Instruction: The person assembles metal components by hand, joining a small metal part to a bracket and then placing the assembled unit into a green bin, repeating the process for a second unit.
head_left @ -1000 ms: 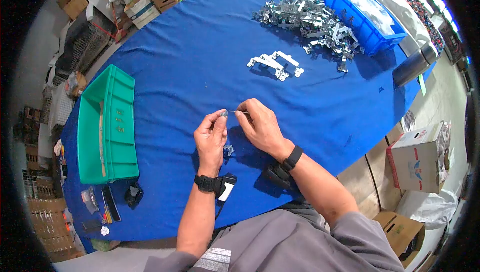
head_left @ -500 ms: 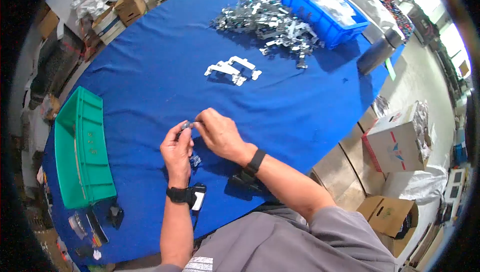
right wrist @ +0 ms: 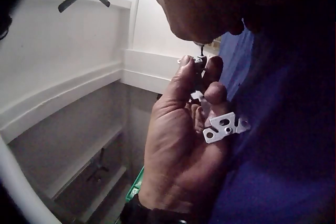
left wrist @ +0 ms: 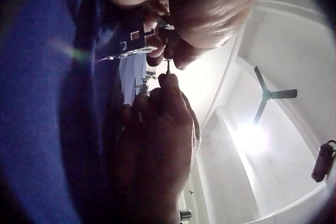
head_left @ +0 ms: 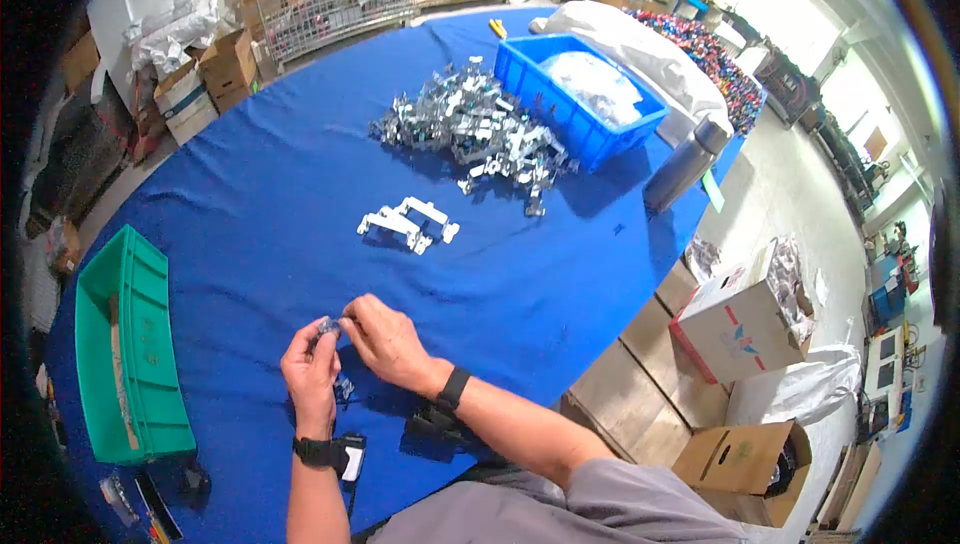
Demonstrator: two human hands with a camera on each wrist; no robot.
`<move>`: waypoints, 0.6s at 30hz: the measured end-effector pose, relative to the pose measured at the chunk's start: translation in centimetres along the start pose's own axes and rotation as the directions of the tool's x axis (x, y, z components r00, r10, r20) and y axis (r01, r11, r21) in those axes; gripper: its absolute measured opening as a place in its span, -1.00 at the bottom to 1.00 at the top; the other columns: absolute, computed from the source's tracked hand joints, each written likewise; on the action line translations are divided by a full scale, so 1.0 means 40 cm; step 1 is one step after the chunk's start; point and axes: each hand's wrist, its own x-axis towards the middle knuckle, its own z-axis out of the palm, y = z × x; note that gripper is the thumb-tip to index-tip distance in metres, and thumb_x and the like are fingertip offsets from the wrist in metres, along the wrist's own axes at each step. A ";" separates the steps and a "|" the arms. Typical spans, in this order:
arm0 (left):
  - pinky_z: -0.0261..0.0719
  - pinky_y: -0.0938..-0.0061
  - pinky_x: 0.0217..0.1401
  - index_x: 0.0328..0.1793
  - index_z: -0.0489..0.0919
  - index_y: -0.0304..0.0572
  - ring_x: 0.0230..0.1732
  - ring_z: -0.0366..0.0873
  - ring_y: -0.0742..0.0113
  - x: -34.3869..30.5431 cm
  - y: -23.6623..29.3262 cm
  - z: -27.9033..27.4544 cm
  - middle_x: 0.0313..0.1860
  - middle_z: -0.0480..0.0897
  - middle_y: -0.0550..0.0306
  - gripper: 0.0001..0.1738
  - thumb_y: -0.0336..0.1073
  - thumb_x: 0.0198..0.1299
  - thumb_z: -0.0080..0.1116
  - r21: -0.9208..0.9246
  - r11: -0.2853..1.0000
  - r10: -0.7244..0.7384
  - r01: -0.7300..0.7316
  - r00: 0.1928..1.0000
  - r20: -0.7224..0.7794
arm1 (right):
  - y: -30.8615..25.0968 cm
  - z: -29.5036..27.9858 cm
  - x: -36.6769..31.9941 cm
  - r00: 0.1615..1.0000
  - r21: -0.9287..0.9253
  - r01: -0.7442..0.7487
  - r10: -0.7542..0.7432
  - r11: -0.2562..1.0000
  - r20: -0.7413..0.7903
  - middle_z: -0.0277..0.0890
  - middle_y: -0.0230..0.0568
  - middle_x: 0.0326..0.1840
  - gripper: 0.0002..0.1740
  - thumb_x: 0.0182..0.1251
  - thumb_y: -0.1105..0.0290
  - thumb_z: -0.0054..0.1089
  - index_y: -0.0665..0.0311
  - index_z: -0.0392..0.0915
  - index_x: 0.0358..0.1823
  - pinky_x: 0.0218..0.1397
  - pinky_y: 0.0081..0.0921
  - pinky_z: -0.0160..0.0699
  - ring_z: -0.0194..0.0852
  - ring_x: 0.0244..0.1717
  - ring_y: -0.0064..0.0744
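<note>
My left hand pinches a small metal part between thumb and fingertips. A flat metal bracket with holes lies against the lower fingers of that same hand. Close beside it, my right hand pinches a thin metal pin, whose end meets the small part. In the left wrist view the right hand holds the pin upright below the left hand. Several pale metal brackets lie on the blue cloth beyond the hands.
A heap of metal parts lies at the back beside a blue bin containing plastic bags. A steel bottle stands at the right edge. On the left is a green bin, with small items near its lower end.
The head view has shifted, showing more of the room behind the table. Both hands remain close together, the right still pinching beside the small part in the left.
</note>
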 end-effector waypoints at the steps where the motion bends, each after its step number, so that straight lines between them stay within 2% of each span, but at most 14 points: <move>1: 0.22 0.75 -0.60 0.09 0.61 -0.35 -0.57 0.36 0.69 0.004 -0.002 0.003 -0.38 0.59 0.30 -0.75 -0.43 0.31 0.23 -0.013 1.000 0.019 -0.019 1.000 0.003 | -0.003 0.001 0.003 1.000 0.003 -0.012 0.012 1.000 0.008 0.46 0.05 -0.30 -0.88 0.41 0.44 0.12 0.34 0.43 -0.18 -0.32 -0.09 0.47 0.51 -0.31 0.13; 3: 0.20 0.75 -0.60 0.08 0.61 -0.36 -0.57 0.35 0.70 0.009 -0.010 -0.002 -0.37 0.60 0.29 -0.75 -0.44 0.31 0.22 0.044 0.998 0.039 -0.039 0.999 -0.015 | -0.005 0.008 0.007 1.000 0.010 0.015 -0.015 1.000 -0.008 0.46 0.04 -0.29 -0.87 0.42 0.42 0.12 0.34 0.42 -0.18 -0.32 -0.09 0.46 0.52 -0.30 0.12; 5: 0.19 0.75 -0.62 0.07 0.60 -0.36 -0.58 0.35 0.70 0.011 -0.015 -0.005 -0.38 0.59 0.29 -0.76 -0.43 0.32 0.22 0.034 0.998 0.051 -0.051 0.999 -0.013 | -0.011 0.019 0.006 0.998 -0.004 -0.069 0.069 0.998 0.008 0.47 0.06 -0.28 -0.86 0.43 0.40 0.10 0.34 0.41 -0.18 -0.31 -0.08 0.46 0.52 -0.29 0.13; 7: 0.19 0.75 -0.63 0.06 0.60 -0.35 -0.58 0.36 0.70 0.011 -0.019 -0.013 -0.37 0.61 0.27 -0.77 -0.42 0.34 0.21 -0.009 0.999 0.032 -0.032 0.998 -0.053 | -0.022 0.024 0.012 0.996 -0.022 -0.086 0.086 0.996 0.021 0.51 0.08 -0.29 -0.83 0.45 0.36 0.07 0.33 0.39 -0.19 -0.31 -0.04 0.47 0.54 -0.29 0.17; 9: 0.19 0.75 -0.64 0.06 0.61 -0.34 -0.59 0.36 0.70 0.012 -0.016 -0.012 -0.37 0.61 0.27 -0.78 -0.41 0.34 0.21 -0.017 0.999 0.042 -0.043 0.997 -0.070 | -0.027 0.021 0.026 0.984 -0.083 -0.115 0.125 0.990 0.128 0.55 0.10 -0.34 -0.80 0.45 0.31 0.07 0.32 0.38 -0.19 -0.31 0.02 0.47 0.55 -0.31 0.22; 11: 0.18 0.76 -0.65 0.06 0.61 -0.33 -0.59 0.36 0.70 0.006 -0.016 -0.015 -0.37 0.61 0.27 -0.79 -0.41 0.34 0.20 -0.013 0.999 0.037 -0.039 0.995 -0.092 | -0.022 0.013 0.038 0.978 -0.127 -0.098 0.119 0.987 0.172 0.57 0.11 -0.37 -0.77 0.45 0.27 0.08 0.31 0.38 -0.18 -0.33 0.06 0.47 0.56 -0.33 0.24; 13: 0.18 0.76 -0.65 0.07 0.60 -0.32 -0.59 0.36 0.71 0.008 -0.018 -0.017 -0.37 0.61 0.27 -0.79 -0.42 0.35 0.19 -0.021 0.998 0.058 -0.059 0.997 -0.040 | -0.005 0.004 0.034 0.986 -0.056 -0.044 0.052 0.998 0.161 0.57 0.12 -0.34 -0.78 0.43 0.27 0.07 0.30 0.39 -0.18 -0.34 0.08 0.50 0.57 -0.34 0.25; 15: 0.18 0.76 -0.65 0.07 0.60 -0.33 -0.59 0.35 0.71 0.003 -0.011 -0.011 -0.38 0.60 0.29 -0.78 -0.43 0.34 0.20 0.000 0.998 0.056 -0.056 0.998 -0.040 | 0.003 -0.005 0.033 0.987 -0.003 -0.036 0.036 0.999 0.155 0.57 0.09 -0.36 -0.77 0.41 0.28 0.12 0.30 0.38 -0.15 -0.33 0.01 0.49 0.58 -0.31 0.19; 18: 0.17 0.76 -0.67 0.05 0.62 -0.32 -0.61 0.33 0.72 0.005 -0.001 -0.008 -0.42 0.58 0.32 -0.79 -0.45 0.31 0.22 0.017 1.000 0.022 -0.022 0.999 -0.039 | 0.019 -0.002 0.034 0.989 0.031 -0.034 0.029 0.999 0.147 0.57 0.09 -0.36 -0.77 0.41 0.29 0.12 0.30 0.38 -0.13 -0.33 0.01 0.48 0.58 -0.31 0.19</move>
